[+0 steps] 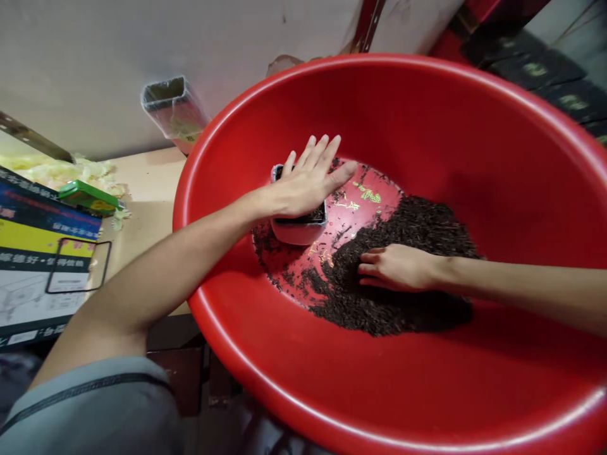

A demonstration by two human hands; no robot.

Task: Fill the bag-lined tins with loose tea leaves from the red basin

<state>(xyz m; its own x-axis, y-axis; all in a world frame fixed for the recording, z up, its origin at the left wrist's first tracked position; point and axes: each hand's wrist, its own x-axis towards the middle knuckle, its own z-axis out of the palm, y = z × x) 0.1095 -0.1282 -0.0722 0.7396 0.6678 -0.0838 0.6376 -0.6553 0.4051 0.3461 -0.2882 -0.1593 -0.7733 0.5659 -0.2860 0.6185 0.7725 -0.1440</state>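
My left hand [306, 186] lies palm down, fingers spread, across the top of a rectangular pink container [300, 235] that has a clear plastic lining. Dark leaves show at its opening; my palm hides most of them. This container stands on the floor of a large red basin [265, 139]. To its right is a heap of dark loose dried leaves, like tea [417, 227]. My right hand [401, 268] rests palm down on this heap, its fingers stretched toward the container and a little bent. Nothing shows gripped in it, though its underside is hidden.
Behind the basin's left rim stands a similar container [173, 114] wrapped in clear plastic. A printed box [42, 253], with a green packet [90, 196] on top, is at the left on a pale tabletop [152, 183]. Dark packages [535, 69] lie beyond the right rim.
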